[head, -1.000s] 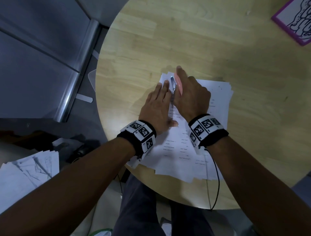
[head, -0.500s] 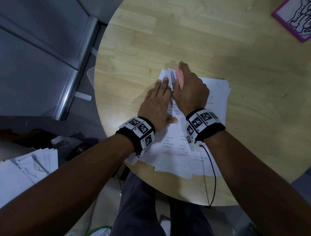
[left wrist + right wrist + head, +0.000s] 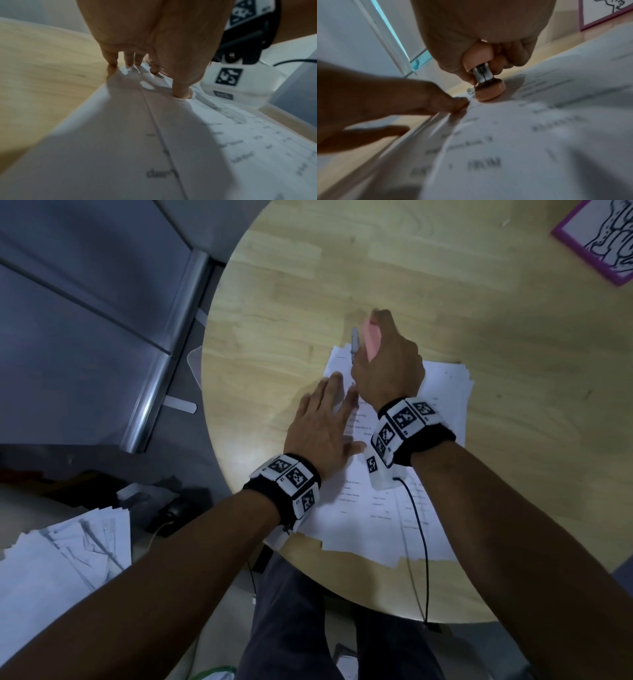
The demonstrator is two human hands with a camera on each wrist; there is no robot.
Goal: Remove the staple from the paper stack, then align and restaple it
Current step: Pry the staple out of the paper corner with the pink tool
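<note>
- Nearest the person, the paper stack (image 3: 394, 508) lies flat on the round wooden counter (image 3: 513, 302), its near edges fanned and uneven, so alignment looks not yet done.
- Left hand (image 3: 322, 426) lies flat on the stack's left side, fingers straight and spread, pressing the sheets down; its grip is released, it only pins the paper. From the left wrist view the fingertips (image 3: 181, 93) plant right on the page.
- Just beyond, the right hand (image 3: 387, 364) is clenched around a pink stapler (image 3: 481, 70), angled nose-down at the stack's far-left corner.
- The stapler's pink base (image 3: 489, 92) sits on the top sheet, the metal part (image 3: 482, 75) above it; a small metal piece (image 3: 470, 91) shows beside the base, too blurred to say whether it is the staple.
- My read: the staple-removal step is in hand, working at that corner.
- Next move calls for steady downward hold by the left and a careful lever at the corner, or the sheets may tear.
- Far right, a purple-framed picture (image 3: 596, 241) rests on the counter.
</note>
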